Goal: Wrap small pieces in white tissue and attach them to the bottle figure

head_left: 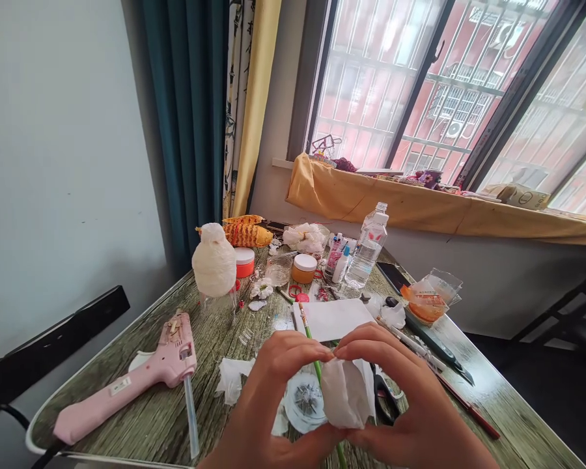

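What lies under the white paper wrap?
Below the white paper wrap, a round disc with a spiky grey centre shows; the left hand and wrap cover the rest.

Both hands are up over a wood-look table (pixel 510 407) here, the left hand (pixel 268 397) and right hand (pixel 395 391) pinching a folded bit of white tissue (pixel 346 394) (could be thin paper, hard to tell), with a green stick (pixel 311 345) running down behind the fingers. A pink hot glue gun (pixel 141 384) lies off to the left, and a plastic water bottle (pixel 368 247) stands toward the back of the table.
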The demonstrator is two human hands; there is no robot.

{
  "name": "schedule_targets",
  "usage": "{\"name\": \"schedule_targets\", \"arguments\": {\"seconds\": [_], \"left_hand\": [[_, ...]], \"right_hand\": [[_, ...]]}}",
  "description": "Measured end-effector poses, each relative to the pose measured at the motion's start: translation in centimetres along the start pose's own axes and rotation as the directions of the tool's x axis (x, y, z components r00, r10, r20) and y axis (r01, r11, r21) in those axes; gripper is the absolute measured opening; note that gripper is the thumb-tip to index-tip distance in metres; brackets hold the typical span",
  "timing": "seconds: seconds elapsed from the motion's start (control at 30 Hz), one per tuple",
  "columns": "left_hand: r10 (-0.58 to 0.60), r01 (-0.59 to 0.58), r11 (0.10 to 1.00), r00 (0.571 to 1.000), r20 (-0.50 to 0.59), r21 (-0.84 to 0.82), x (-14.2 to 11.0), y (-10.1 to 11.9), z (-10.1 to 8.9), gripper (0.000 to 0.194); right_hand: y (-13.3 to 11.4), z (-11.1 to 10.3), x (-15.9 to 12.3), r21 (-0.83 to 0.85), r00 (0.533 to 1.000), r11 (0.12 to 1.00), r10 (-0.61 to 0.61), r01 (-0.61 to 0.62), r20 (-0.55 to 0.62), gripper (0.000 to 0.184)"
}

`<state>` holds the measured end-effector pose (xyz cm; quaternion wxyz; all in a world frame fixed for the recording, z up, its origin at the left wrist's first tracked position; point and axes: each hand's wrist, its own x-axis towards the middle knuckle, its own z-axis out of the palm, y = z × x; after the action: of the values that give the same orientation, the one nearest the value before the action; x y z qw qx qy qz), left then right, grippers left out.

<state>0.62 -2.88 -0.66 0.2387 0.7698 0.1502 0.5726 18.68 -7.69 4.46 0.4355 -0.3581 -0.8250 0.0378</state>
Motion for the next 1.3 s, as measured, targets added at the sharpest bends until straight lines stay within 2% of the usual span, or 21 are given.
{"name": "schedule_targets", "arguments": {"seconds": [0.2, 0.33, 0.47, 0.57, 0.67, 0.73, 0.87, 1.07, 1.17, 1.3], "left_hand": [[-0.027, 0.029, 0.998, 0.998, -0.048, 0.057, 0.2, 0.7, -0.8, 0.052], [-0.069, 0.086, 0.972, 0.994, -0.084, 0.219, 1.0, 1.6, -2.2, 0.047], [-0.078, 0.116, 0.922, 0.990, -0.116, 0.368, 1.7, 2.3, -4.1, 0.043], [-0.072, 0.128, 0.877, 0.988, -0.137, 0.463, 1.5, 2.9, -5.6, 0.038], [-0.060, 0.132, 0.830, 0.987, -0.149, 0.541, 0.8, 3.4, -7.0, 0.031], [-0.057, 0.133, 0.806, 0.987, -0.148, 0.578, 0.3, 3.7, -7.9, 0.029], [-0.026, 0.096, 0.763, 0.993, -0.118, 0.639, 0.2, 4.1, -9.3, 0.026], [0.089, -0.066, 0.658, 0.996, 0.009, 0.750, 2.3, 4.1, -11.0, 0.024], [0.081, -0.097, 0.649, 0.995, 0.059, 0.755, 4.1, 3.6, -11.9, 0.025], [0.057, -0.090, 0.654, 0.996, 0.069, 0.751, 7.1, 2.5, -12.8, 0.031]], "right_hand": [[0.3, 0.1, 0.3, 0.093, 0.998, 0.995, 0.042, -0.046, 0.049, 0.033], [0.4, 0.0, 0.6, 0.138, 0.994, 0.986, 0.079, -0.089, 0.078, 0.042], [0.6, -0.2, 1.6, 0.093, 0.993, 0.990, 0.103, -0.108, 0.057, 0.047], [0.9, -0.4, 3.6, 0.096, 0.991, 0.987, 0.133, -0.132, -0.006, 0.040], [1.1, -0.3, 6.7, 0.185, 0.972, 0.959, 0.228, -0.216, -0.050, 0.027], [1.4, 0.1, 9.0, 0.199, 0.960, 0.944, 0.277, -0.264, -0.043, 0.027], [1.9, 1.3, 12.6, 0.178, 0.945, 0.930, 0.326, -0.322, 0.005, 0.037], [1.6, 2.4, 15.4, 0.071, 0.930, 0.930, 0.352, -0.361, 0.107, 0.040], [1.5, 2.6, 16.7, 0.002, 0.921, 0.931, 0.361, -0.365, 0.146, 0.038], [1.7, 3.1, 18.4, -0.054, 0.913, 0.936, 0.351, -0.347, 0.210, 0.040]]}}
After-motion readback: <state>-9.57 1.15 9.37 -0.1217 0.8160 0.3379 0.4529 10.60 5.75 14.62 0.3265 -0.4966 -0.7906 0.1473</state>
